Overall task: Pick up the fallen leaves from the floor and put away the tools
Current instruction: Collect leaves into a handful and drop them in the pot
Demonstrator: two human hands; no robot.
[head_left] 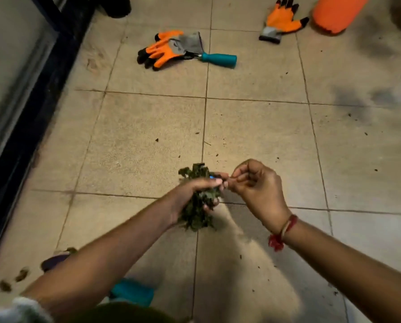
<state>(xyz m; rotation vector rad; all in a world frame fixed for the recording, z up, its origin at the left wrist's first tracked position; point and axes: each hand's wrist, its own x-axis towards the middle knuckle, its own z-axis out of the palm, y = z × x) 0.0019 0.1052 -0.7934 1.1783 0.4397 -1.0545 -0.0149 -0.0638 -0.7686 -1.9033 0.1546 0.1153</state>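
My left hand (195, 192) is clamped around a bunch of green leaves (198, 212), which stick out above and below my fist, held over the tiled floor (148, 127). My right hand (255, 183) is just beside it, fingers curled, thumb and forefinger pressed together at my left fingertips; whether a scrap sits between them I cannot tell. Loose leaf bits (22, 275) lie on the floor at lower left. Farther off, an orange glove (162, 50) lies over the head of a teal-handled tool (219, 58). Right of that lies a second glove (282, 19), just beside an orange container (337, 12).
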